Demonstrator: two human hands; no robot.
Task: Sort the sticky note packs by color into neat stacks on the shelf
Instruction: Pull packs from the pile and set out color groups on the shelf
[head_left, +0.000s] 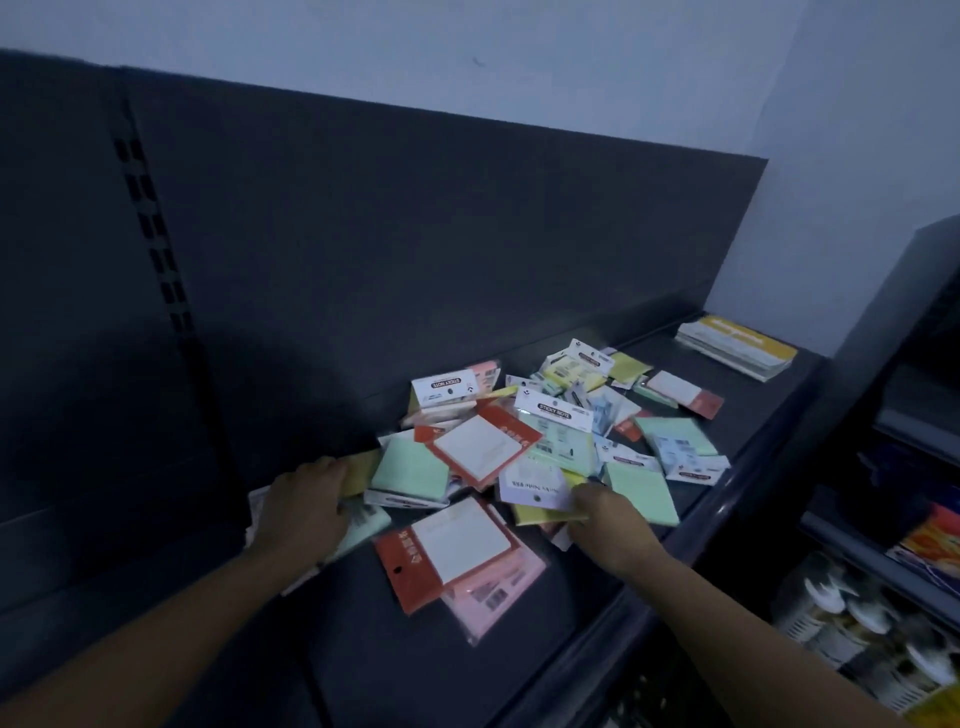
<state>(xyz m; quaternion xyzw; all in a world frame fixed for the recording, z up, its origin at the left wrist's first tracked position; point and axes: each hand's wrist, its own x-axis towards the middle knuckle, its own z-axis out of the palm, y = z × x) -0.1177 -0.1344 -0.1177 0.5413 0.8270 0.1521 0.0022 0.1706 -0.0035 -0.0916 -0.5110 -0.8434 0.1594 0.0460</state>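
Hands first: left hand (306, 506) curled round a yellow pack (360, 470), right hand (597, 512) pinching a second yellow pack (535, 489) by its white header. Lift both clear of the jumbled pile (519, 431) just beyond the fingers, match colours, square edges, then set down on bare shelf (363, 675) nearer the wrists.

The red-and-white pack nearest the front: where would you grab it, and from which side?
Probably pinch the red-and-white pack by its red left edge, coming from the near left. It lies flat, uncovered, its right side resting on a pink pack, and that red edge faces bare shelf, so fingers can slide under.
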